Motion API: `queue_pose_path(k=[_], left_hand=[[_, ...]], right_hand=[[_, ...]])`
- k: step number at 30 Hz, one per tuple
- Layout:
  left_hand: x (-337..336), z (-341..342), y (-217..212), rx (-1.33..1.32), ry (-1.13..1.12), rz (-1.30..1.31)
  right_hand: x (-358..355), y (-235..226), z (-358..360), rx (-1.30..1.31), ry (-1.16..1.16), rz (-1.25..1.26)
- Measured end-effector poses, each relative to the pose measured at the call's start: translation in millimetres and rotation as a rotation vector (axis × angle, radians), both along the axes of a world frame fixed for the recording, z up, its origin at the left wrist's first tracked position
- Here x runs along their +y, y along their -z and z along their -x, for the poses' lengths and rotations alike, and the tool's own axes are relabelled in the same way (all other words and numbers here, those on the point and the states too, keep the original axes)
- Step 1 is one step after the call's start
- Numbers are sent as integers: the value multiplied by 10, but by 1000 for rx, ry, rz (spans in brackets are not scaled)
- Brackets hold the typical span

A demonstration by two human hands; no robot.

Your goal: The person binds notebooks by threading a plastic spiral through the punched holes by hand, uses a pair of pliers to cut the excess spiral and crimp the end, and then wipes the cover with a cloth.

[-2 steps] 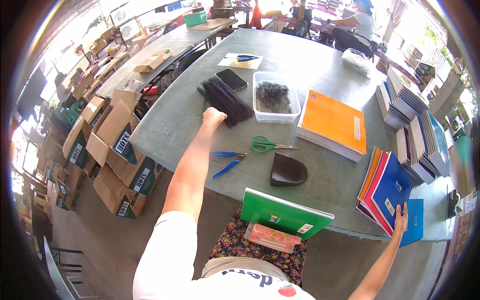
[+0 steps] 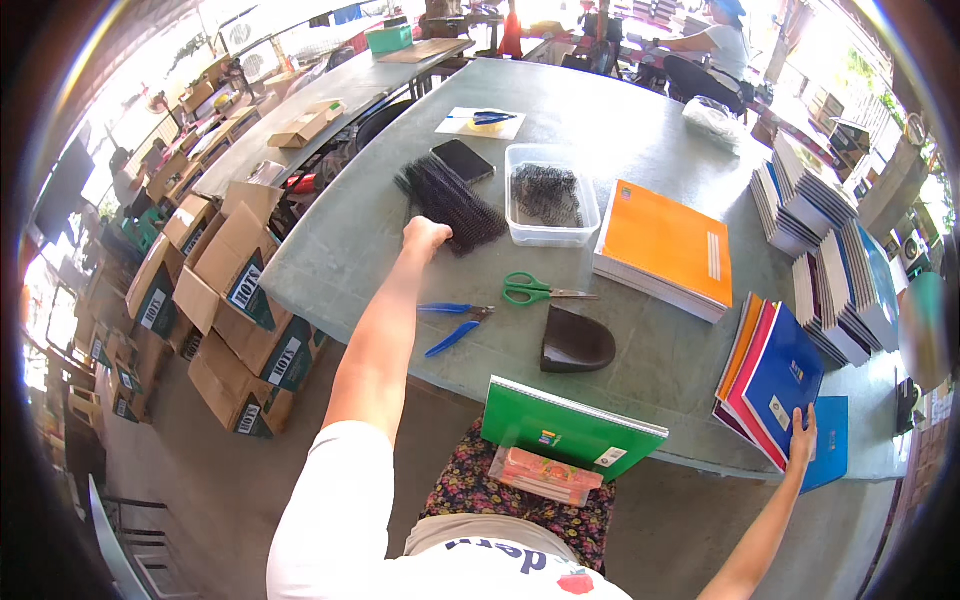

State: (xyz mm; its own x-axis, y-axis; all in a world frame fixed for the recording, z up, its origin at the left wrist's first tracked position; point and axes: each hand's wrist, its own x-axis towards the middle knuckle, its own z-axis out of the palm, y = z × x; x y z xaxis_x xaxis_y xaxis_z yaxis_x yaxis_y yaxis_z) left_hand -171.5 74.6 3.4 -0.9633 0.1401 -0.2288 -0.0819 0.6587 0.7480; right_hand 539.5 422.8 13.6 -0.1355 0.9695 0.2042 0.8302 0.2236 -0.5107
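Note:
My left hand (image 2: 428, 236) is closed at the near end of a pile of black spiral binding coils (image 2: 455, 205); its fingertips are partly hidden. Far to the right, my right hand (image 2: 802, 438) grips the lower right edge of a dark blue notebook (image 2: 783, 375), the top one of a fanned stack with pink and orange covers. Beneath that hand lies a lighter blue notebook (image 2: 828, 445). A green spiral notebook (image 2: 570, 432) leans upright against the table edge at my lap, with a pink-and-clear packet (image 2: 545, 475) in front of it.
Blue-handled pliers (image 2: 455, 328), green scissors (image 2: 530, 289) and a dark rounded piece (image 2: 578, 340) lie mid-table. Beyond are a clear tub of coils (image 2: 550, 235), a phone (image 2: 463, 160) and orange notebooks (image 2: 665, 245). Notebook stacks (image 2: 845, 290) stand right; cardboard boxes (image 2: 235, 270) left.

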Motion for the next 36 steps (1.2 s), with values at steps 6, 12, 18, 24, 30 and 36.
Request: queue_pose_path(k=[6, 12, 18, 24, 30, 36], left_hand=[[24, -33, -149, 327, 148, 223], [-761, 79, -426, 595, -100, 50], [-1354, -1103, -874, 158, 20, -819], [-1979, -1631, -1306, 204, 138, -1262], [-1579, -2418, -422, -238, 613, -368], [-1346, -2600, -237, -27, 810, -214]], right_hand=[[-454, -357, 306, -320, 37, -307], [-2179, -198, 2022, 806, -520, 328], [-2586, 13, 2326, 734, -362, 323], [-3016, -561, 3028, 302, -1028, -95], [-3230, -337, 3567, -22, -1101, 76], [-3228, -229, 3492, -19, -1141, 85]])
